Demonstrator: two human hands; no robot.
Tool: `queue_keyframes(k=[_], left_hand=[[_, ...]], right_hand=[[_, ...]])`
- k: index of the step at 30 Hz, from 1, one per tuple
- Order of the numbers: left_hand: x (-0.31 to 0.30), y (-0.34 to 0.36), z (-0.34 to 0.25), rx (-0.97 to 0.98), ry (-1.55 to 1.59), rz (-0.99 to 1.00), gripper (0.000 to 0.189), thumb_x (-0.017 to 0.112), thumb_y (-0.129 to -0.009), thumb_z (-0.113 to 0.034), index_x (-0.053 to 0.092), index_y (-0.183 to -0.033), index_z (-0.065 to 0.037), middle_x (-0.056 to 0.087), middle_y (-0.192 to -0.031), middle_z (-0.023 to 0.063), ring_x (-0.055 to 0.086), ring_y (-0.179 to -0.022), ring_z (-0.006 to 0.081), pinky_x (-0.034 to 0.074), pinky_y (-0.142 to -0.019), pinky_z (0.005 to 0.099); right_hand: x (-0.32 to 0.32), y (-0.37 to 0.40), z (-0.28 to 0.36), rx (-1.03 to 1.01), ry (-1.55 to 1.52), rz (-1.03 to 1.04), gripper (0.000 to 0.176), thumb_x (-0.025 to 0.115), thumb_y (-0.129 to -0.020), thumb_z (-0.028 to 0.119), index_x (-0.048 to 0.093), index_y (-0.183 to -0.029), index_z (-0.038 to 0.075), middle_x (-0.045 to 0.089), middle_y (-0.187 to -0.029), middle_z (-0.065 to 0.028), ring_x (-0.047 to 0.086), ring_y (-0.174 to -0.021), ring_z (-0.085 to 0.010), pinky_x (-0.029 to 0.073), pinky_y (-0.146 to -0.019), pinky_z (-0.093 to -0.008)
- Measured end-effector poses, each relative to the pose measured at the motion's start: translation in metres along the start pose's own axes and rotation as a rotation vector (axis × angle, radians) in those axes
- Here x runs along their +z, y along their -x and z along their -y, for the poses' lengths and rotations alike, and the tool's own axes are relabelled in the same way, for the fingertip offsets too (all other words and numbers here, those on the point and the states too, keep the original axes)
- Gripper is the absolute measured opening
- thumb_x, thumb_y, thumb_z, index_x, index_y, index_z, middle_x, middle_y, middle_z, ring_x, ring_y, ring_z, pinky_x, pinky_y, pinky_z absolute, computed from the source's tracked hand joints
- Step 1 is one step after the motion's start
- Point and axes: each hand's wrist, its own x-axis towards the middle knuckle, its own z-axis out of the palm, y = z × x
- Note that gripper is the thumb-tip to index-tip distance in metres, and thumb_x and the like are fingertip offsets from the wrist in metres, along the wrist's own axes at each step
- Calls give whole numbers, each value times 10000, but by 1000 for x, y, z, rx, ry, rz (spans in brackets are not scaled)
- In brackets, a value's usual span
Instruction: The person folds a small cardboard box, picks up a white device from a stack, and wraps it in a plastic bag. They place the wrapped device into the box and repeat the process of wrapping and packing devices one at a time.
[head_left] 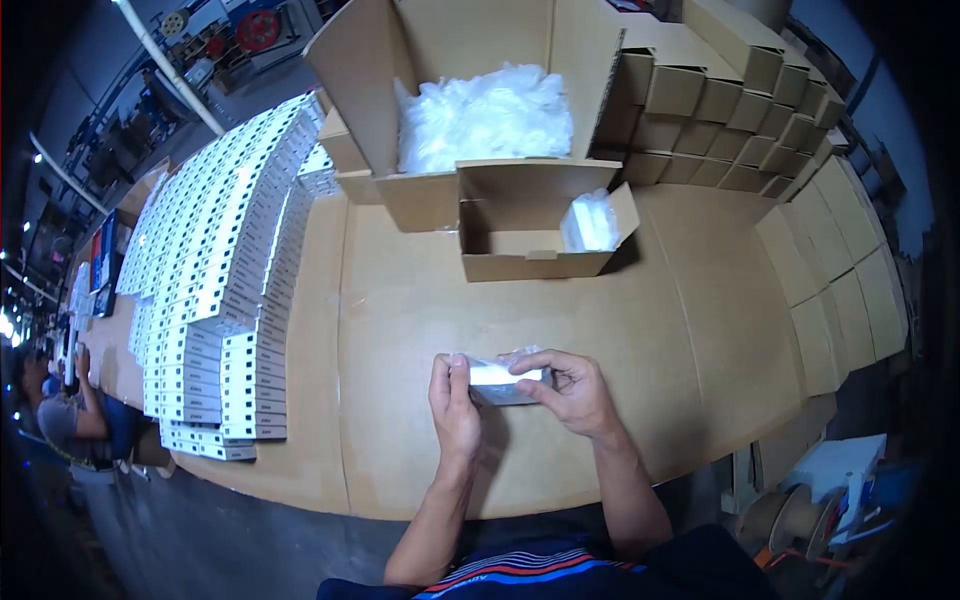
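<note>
Between my two hands, above the front middle of the table, is a small white box in a clear plastic bag (495, 375). My left hand (456, 405) grips its left end, thumb on top. At the right end, my right hand (572, 390) pinches the bag with thumb and fingers. Beyond my hands stands an open brown carton (530, 265), with bagged white boxes (590, 222) upright at its right end. Behind that carton, a larger open cardboard box (420, 200) holds a heap of clear plastic bags (490, 115).
Many small white boxes (215, 240) are stacked along the left side. Brown cartons (720, 100) are piled at the back right, and more line the right edge (840, 260). A person (85, 410) is at the far left. A spool machine (810, 510) stands at lower right.
</note>
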Motion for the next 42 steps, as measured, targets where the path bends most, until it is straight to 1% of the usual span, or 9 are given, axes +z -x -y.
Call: queue_keyframes(k=[2, 9, 15, 19, 24, 33, 36, 39, 42], left_hand=[[-5, 1, -1, -64, 42, -13, 265, 496, -1122, -269, 541, -938, -84, 562, -858, -15, 490, -770, 58, 424, -700, 250], [0, 5, -13, -96, -43, 0, 202, 488, -1123, -277, 519, -1194, -91, 592, -890, 7, 511, -769, 59, 417, -667, 229], [-8, 10, -26, 204, -370, 238, 430, 564, -1078, -150, 442, -1488, -101, 620, -1165, 103, 632, -1001, 149, 561, -810, 298], [-10, 11, -34, 407, -601, 407, 505, 791, -870, -26, 630, -1346, -80, 636, -1163, 140, 643, -982, 232, 534, -743, 313], [-18, 6, -38, 302, -657, 480, 290, 768, -908, -45, 691, -1188, -33, 630, -1035, 94, 663, -910, 186, 529, -667, 296], [-21, 1, -34, 172, -621, 560, 182, 735, -950, -43, 689, -1113, 22, 631, -1024, 80, 648, -836, 127, 523, -670, 273], [-23, -13, -23, 146, -596, 631, 334, 775, -924, -63, 634, -1218, 14, 646, -1055, 87, 658, -908, 137, 538, -687, 261], [-7, -25, -30, 109, -465, 509, 603, 798, -901, -80, 495, -1418, -24, 557, -1294, 133, 593, -1184, 218, 542, -907, 329], [5, -51, -47, 479, -991, 307, 848, 831, -860, -109, 355, -1562, -101, 483, -1414, 193, 552, -1274, 322, 546, -970, 404]], right_hand=[[-6, 2, 5, 39, 106, 29, 237, 779, -907, 19, 758, -1142, -2, 770, -1115, -117, 691, -1059, -154, 555, -959, -304], [-3, 4, 21, -72, 351, 19, 302, 800, -864, 23, 765, -1164, 30, 772, -1156, -152, 740, -1075, -221, 560, -966, -336], [-9, 5, 34, -86, 492, 54, 336, 822, -857, 86, 754, -1182, 34, 772, -1110, -171, 757, -1032, -266, 573, -925, -355], [-10, 4, 34, -75, 547, 72, 320, 813, -862, 106, 744, -1165, 27, 740, -1207, -171, 718, -1121, -315, 560, -957, -379], [-6, 2, 43, -339, 756, 109, 301, 801, -846, 92, 746, -1136, 35, 695, -1302, -125, 626, -1251, -338, 524, -1004, -410], [-23, 2, 70, -385, 985, 321, 293, 806, -830, 111, 737, -1108, 47, 734, -1003, -73, 665, -975, -291, 559, -842, -412], [-32, -9, 80, -332, 996, 414, 284, 813, -832, 131, 728, -1084, 31, 723, -965, -92, 687, -864, -301, 572, -778, -405], [-47, -27, 86, -496, 1013, 298, 245, 821, -838, 117, 724, -1042, 25, 713, -946, -114, 697, -755, -292, 578, -696, -399], [-50, -45, 108, -488, 994, -169, 205, 823, -841, 63, 711, -1003, 5, 705, -929, -120, 694, -693, -246, 574, -599, -367]])
